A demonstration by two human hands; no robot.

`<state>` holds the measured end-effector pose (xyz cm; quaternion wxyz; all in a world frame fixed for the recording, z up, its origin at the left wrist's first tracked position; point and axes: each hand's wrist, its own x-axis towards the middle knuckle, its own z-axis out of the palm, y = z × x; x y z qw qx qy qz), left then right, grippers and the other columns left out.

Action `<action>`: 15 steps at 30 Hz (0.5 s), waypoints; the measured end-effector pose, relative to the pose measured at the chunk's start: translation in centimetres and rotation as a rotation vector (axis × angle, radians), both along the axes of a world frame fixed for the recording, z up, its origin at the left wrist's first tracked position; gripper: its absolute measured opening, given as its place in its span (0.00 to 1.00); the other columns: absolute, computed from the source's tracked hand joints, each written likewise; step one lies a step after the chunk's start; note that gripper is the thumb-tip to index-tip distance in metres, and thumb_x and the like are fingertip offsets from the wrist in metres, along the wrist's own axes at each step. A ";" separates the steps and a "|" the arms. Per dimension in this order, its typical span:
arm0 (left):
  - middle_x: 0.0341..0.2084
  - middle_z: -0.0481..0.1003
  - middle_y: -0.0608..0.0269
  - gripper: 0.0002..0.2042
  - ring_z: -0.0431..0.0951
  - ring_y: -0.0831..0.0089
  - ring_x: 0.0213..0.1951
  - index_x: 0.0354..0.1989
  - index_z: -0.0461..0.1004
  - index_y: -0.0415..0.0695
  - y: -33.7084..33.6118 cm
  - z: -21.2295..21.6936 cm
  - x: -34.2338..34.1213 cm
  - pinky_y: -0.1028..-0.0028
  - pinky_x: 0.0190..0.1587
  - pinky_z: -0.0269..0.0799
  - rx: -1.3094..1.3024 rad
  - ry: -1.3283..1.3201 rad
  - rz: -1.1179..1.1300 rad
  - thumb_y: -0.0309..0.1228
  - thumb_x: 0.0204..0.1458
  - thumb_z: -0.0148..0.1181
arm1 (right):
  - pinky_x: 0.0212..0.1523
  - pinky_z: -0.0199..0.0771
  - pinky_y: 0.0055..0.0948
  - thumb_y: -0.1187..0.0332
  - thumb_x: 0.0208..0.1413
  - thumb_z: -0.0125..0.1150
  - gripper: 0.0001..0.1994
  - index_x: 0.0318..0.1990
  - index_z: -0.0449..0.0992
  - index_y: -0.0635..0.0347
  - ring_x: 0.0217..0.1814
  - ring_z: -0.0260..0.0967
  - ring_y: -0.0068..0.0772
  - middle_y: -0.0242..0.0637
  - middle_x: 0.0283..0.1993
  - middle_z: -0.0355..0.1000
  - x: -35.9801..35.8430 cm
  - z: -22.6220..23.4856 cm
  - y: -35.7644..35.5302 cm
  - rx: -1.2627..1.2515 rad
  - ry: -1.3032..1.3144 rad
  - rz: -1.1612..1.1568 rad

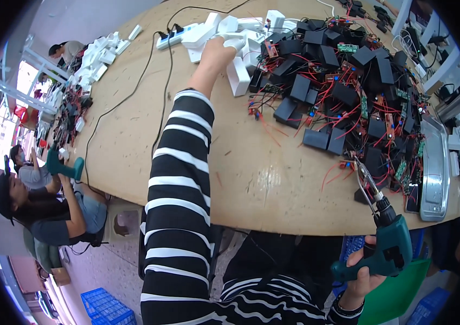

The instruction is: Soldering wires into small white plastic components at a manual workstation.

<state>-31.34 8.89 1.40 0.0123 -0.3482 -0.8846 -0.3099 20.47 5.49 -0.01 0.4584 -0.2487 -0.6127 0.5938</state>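
My left hand (216,51) reaches far across the wooden table (240,168) and closes on a white plastic housing (235,42) in a pile of white parts. My left sleeve is striped black and white. My right hand (362,273) holds a green electric screwdriver (387,246) below the table's near edge, its bit pointing up toward the parts. A heap of black plastic boxes with red wires and small green circuit boards (349,92) covers the right half of the table.
A white power strip (173,35) with black cables lies at the far side. A metal tray (434,168) sits at the right edge. Other people sit at the left, one holding a green tool (64,165). Blue crates (105,309) stand on the floor.
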 end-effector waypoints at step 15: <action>0.33 0.74 0.46 0.16 0.75 0.56 0.36 0.38 0.73 0.40 -5.8 0.8 5.5 0.68 0.40 0.69 -0.281 -0.156 -0.128 0.25 0.37 0.50 | 0.20 0.65 0.16 0.65 0.47 0.57 0.31 0.54 0.52 0.74 0.26 0.64 0.25 0.55 0.50 0.59 0.3 -0.7 1.3 0.004 -0.034 0.026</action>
